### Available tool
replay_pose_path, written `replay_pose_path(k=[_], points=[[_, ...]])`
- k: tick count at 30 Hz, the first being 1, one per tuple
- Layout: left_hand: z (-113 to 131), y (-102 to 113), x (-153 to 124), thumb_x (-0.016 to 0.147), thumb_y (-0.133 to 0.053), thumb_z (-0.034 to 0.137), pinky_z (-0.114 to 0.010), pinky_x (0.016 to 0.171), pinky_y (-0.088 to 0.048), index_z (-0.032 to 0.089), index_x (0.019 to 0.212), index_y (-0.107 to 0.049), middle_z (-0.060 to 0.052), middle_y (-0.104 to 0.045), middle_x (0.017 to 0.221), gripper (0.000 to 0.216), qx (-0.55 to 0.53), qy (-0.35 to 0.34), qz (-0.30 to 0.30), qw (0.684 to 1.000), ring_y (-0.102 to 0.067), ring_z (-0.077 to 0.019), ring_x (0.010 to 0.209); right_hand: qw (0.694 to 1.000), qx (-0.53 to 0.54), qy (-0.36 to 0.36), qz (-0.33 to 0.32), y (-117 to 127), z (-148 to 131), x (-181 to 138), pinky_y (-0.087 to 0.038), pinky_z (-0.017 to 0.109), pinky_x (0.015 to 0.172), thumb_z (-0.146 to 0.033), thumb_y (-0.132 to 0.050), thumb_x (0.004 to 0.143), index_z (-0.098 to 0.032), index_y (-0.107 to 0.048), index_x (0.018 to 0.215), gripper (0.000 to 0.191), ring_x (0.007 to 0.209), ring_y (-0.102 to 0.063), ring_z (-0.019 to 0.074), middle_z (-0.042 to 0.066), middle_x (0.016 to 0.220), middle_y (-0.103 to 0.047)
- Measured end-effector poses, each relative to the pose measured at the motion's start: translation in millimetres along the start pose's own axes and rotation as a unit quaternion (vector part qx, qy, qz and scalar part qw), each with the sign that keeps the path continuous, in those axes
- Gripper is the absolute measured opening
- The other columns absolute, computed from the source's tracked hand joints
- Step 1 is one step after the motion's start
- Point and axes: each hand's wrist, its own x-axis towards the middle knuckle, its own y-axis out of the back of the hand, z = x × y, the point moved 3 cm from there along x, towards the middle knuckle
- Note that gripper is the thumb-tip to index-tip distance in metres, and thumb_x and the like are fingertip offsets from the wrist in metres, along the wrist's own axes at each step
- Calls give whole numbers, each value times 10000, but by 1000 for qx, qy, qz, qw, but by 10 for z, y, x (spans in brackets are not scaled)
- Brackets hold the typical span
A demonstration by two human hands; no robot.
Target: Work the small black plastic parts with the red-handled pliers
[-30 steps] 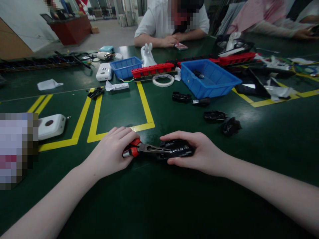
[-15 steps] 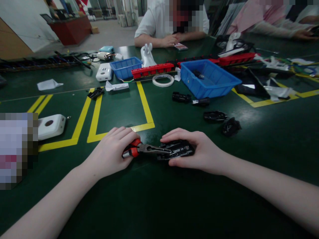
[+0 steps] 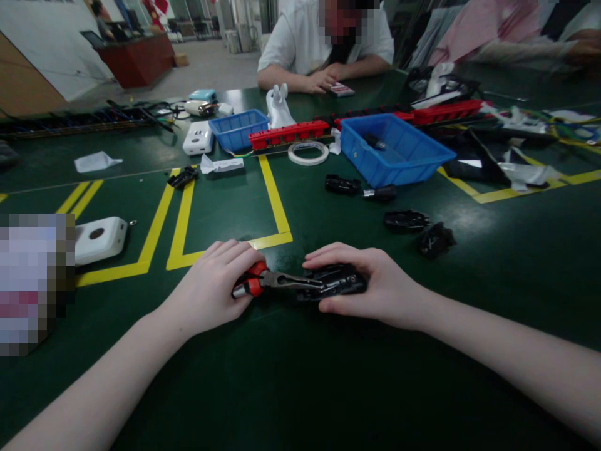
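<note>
My left hand (image 3: 220, 279) is wrapped round the red-and-black handles of long-nose pliers (image 3: 282, 280). Their jaws point right and their tips lie over a black plastic part (image 3: 335, 282). Whether the tips grip anything there is too small to tell. Around the right end of that part my right hand (image 3: 370, 282) is closed, thumb in front and fingers behind, low over the green table (image 3: 300, 376). More black parts lie beyond it: two ragged pieces, one long (image 3: 406, 220) and one rounder (image 3: 436, 240), and a short black cylinder (image 3: 342, 184).
A large blue bin (image 3: 394, 153) and a smaller blue bin (image 3: 239, 129) stand farther back, with a roll of tape (image 3: 308, 153) between them. White devices (image 3: 101, 240) sit at left. Across the table a person in a white shirt (image 3: 323, 44) leans over a phone (image 3: 342, 90).
Both hands keep their hold, and the pliers and black part stay nearly in place. The view has shifted very slightly. The person opposite has moved their head and hands a little.
</note>
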Motion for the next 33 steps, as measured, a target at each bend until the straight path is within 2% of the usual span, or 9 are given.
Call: replay_pose_path(k=[8,13,21,33], points=[[9,19,11,784,-496,136,-360,759,-434,180,1014,-574,-66,-615,983,246,1,-3,-11,1000,-537,-222,894,991,-86,89,44,-11,-94,-59,-534,373,921,-371,-781,726,-252,-682,1132,434,1038,-649,220,73,1135,-679],[7,16,10,785,-490,137,-355,756,-431,178,996,-575,-63,-616,965,231,9,-6,-14,1000,-539,-215,878,990,-93,97,42,-7,-106,-64,-545,346,893,-358,-780,733,-232,-673,1133,433,1014,-657,207,73,1121,-682],[8,9,-4,766,-495,127,-360,768,-433,176,977,-566,-64,-614,974,228,23,-12,-14,1000,-546,-220,884,995,-63,76,27,-10,-87,-58,-545,318,854,-366,-777,734,-226,-664,1143,446,992,-659,199,62,1103,-686],[6,-11,-4,764,-502,117,-363,789,-432,173,988,-565,-62,-612,986,239,28,-16,-8,999,-544,-223,906,999,25,-18,-26,-14,-8,-28,-539,283,753,-426,-794,700,-218,-683,1140,499,861,-678,177,33,1012,-712]])
